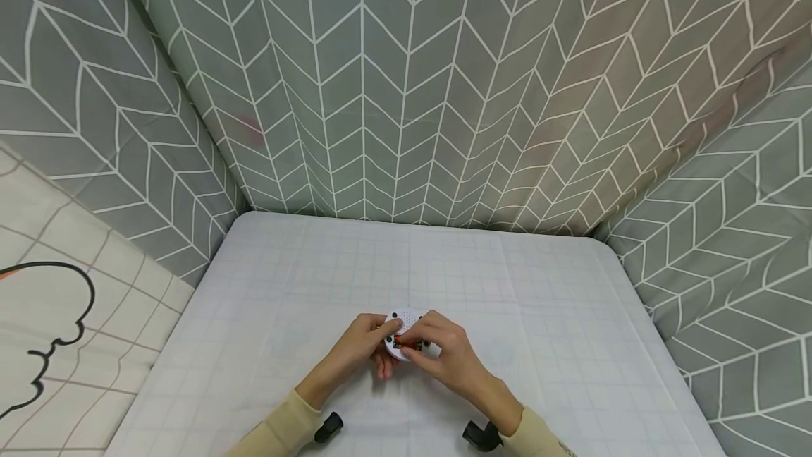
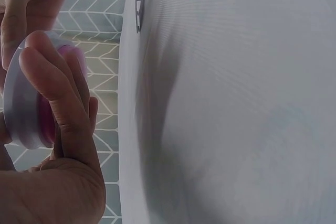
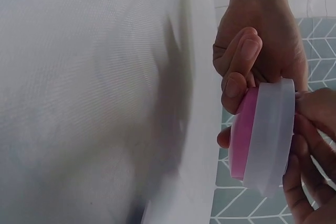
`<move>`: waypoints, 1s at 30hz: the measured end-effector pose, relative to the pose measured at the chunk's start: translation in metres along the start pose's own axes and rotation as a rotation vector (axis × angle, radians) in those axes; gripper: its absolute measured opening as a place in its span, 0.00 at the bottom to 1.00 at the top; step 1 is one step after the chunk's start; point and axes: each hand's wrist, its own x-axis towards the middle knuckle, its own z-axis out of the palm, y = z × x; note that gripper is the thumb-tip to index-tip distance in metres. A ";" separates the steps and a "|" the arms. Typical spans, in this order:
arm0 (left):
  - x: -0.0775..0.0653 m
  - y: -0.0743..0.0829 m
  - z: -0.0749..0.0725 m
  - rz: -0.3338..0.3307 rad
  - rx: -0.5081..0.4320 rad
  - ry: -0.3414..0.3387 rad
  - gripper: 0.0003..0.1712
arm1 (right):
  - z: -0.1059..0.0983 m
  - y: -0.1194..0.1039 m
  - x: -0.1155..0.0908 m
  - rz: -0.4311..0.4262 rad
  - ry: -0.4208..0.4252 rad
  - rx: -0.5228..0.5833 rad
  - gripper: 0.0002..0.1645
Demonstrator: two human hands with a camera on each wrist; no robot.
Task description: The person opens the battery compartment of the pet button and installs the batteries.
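A round white device (image 1: 407, 318) with a dotted pattern of small holes and dark spots near its rim is held above the table. Its underside is pink (image 3: 244, 135), as the right wrist view shows. My left hand (image 1: 364, 337) grips it from the left, thumb on the white face and fingers beneath. In its face is an opening where something small and red-orange (image 1: 397, 341) shows. The thumb and index finger of my right hand (image 1: 447, 351) are bent together over this opening, pinching at the red-orange piece. Those fingers partly cover the piece, so its kind is unclear.
A white cloth-covered table (image 1: 304, 266) lies below the hands. Grey patterned curtains (image 1: 393, 90) hang behind and at the sides. Black wrist mounts (image 1: 328, 427) sit by both sleeves. A small grey-white object (image 2: 139, 12) stands near the table edge in the left wrist view.
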 end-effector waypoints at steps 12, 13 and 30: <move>0.001 0.001 0.001 0.008 0.018 -0.006 0.27 | 0.001 0.002 0.001 -0.113 0.024 -0.016 0.19; 0.001 0.001 0.001 0.007 0.020 -0.002 0.27 | 0.000 0.002 0.001 -0.115 0.017 -0.012 0.20; -0.002 0.004 -0.004 0.024 0.027 0.046 0.27 | -0.010 0.002 0.003 -0.139 -0.190 -0.126 0.34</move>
